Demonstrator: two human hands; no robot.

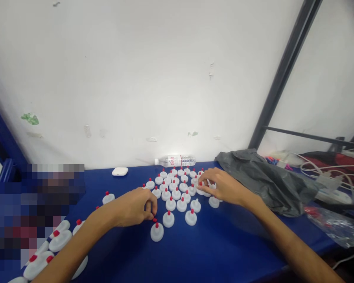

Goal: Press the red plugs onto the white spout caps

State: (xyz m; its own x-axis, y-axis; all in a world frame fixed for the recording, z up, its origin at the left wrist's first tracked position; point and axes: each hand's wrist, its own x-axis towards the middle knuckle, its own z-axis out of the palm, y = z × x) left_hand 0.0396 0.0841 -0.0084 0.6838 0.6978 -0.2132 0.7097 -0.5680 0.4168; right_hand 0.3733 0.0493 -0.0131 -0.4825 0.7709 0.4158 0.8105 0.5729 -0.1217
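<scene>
Many white round nozzle lids, most with small red tip caps, stand on the blue tabletop. My left hand [137,206] is closed in a pinch, with a small red tip cap [155,220] at its fingertips. Just below it stands a nozzle lid [157,232] wearing its own red cap. My right hand [222,184] reaches into the right side of the group, its fingers curled around a red-capped nozzle lid [200,188]. Closer to the middle, one nozzle lid [195,206] has a bare white nozzle.
A clear plastic bottle [177,160] lies along the wall, with a white earbud case [120,171] to its left. More lids [60,240] crowd the left side. On the right are a grey plastic bag [271,184], a clear bag [338,228] and white cables.
</scene>
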